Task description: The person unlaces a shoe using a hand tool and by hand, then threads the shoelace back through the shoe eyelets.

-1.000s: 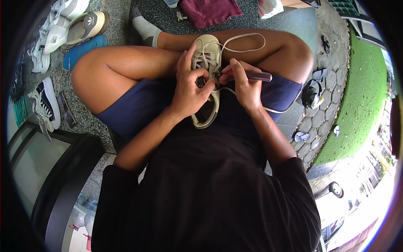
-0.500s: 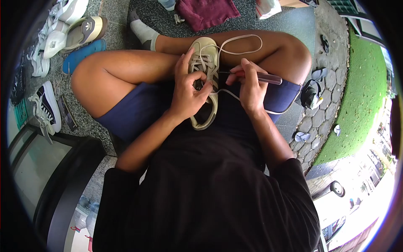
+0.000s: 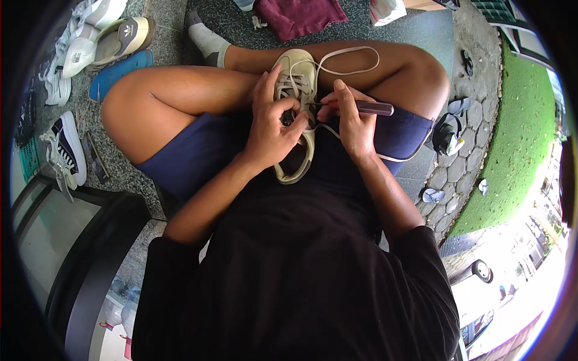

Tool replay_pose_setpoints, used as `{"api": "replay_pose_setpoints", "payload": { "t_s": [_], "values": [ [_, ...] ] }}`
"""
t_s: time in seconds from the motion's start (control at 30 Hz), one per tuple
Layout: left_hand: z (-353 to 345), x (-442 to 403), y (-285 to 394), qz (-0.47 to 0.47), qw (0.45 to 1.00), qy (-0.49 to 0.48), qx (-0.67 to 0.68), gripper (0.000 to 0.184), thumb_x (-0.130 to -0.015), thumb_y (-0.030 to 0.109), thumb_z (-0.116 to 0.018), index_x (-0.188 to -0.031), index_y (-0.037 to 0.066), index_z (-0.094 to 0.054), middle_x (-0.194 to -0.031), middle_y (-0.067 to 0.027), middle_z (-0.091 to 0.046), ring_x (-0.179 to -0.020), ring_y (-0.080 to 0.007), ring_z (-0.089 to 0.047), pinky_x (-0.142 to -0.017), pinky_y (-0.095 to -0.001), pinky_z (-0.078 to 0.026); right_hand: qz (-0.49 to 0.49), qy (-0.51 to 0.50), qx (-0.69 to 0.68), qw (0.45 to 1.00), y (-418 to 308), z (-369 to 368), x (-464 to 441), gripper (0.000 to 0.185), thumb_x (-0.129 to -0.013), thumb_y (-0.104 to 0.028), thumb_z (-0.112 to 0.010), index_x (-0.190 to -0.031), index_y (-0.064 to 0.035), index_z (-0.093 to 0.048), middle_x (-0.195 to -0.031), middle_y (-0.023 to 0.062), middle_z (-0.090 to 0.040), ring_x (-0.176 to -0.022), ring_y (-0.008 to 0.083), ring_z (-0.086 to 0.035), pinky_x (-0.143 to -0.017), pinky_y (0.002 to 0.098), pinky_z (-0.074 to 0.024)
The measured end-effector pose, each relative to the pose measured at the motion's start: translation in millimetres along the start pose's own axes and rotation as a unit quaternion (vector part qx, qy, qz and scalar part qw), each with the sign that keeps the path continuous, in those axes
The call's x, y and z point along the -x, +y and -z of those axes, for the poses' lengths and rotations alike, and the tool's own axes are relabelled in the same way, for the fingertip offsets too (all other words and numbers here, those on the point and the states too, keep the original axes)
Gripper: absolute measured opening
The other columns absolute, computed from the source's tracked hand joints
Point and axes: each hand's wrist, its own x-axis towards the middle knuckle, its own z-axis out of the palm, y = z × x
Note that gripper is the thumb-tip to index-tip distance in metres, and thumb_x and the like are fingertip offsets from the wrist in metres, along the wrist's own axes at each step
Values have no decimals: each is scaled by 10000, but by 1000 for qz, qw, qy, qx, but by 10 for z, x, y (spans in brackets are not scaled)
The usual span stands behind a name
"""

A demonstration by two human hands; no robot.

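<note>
A beige sneaker (image 3: 297, 58) lies in my lap, toe pointing away from me and heel toward my body. My left hand (image 3: 272, 129) grips it from the left, thumb and forefinger bent close together at the laced opening. In my right hand (image 3: 355, 123) is an awl (image 3: 376, 108) with a dark red handle. Its thin shaft points left and its tip meets the sneaker's right side near the eyelets; the very tip is hard to make out. A pale shoelace (image 3: 355, 50) loops out from the laces over my leg, and another length runs under my right hand.
Several shoes, among them a black-and-white sneaker (image 3: 71, 147), and a blue insole (image 3: 123, 73) lie on the left. Maroon cloth (image 3: 301, 17) is ahead. Sandals (image 3: 433, 195) rest on the stone paving at right, beside grass (image 3: 521, 138). A black-framed glass piece (image 3: 102, 259) stands at lower left.
My right hand has moved slightly left with the awl, bringing its shaft up to the sneaker's side. My left hand keeps its hold on the sneaker.
</note>
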Motion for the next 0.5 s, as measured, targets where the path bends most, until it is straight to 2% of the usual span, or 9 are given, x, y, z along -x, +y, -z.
{"api": "replay_pose_setpoints", "payload": {
  "t_s": [0.17,0.23,0.4,0.47,0.5],
  "values": [
    [-13,15,-13,-7,1000,-3,-14,151,-828,77,-815,-842,12,-679,-1716,-285,-280,-1547,-542,-276,-1270,-603,-226,-7,-2,51,999,-26,-86,-9,405,-1118,-256,-588,-893,45,-738,-715,88,-709,-633,139,-678,-624,290,-547],
    [-28,15,-28,-7,1000,-3,-17,144,-824,69,-809,-831,3,-681,-1718,-289,-276,-1546,-545,-278,-1270,-601,-230,20,-17,115,993,-19,-110,-6,401,-1108,-257,-604,-865,31,-743,-693,71,-705,-618,120,-660,-605,285,-530],
    [-34,-20,-37,-6,999,4,-45,112,-809,57,-790,-799,-21,-712,-1714,-302,-280,-1544,-541,-294,-1273,-582,-250,31,-29,142,989,38,-131,-77,397,-1100,-269,-626,-856,17,-753,-691,58,-703,-608,105,-637,-584,273,-502],
    [41,-45,-35,-17,1000,-5,-2,104,-817,74,-790,-800,-1,-720,-1703,-286,-324,-1549,-522,-297,-1281,-568,-241,43,-18,130,990,83,-78,-32,421,-1111,-276,-602,-854,22,-752,-699,64,-706,-631,115,-647,-607,280,-511],
    [83,-80,-62,-25,1000,4,-9,104,-817,74,-790,-800,-1,-720,-1703,-286,-324,-1549,-522,-297,-1281,-568,-241,81,-2,135,988,36,-14,22,451,-1124,-301,-570,-880,34,-749,-718,80,-710,-657,133,-662,-633,287,-523]
  ]
}}
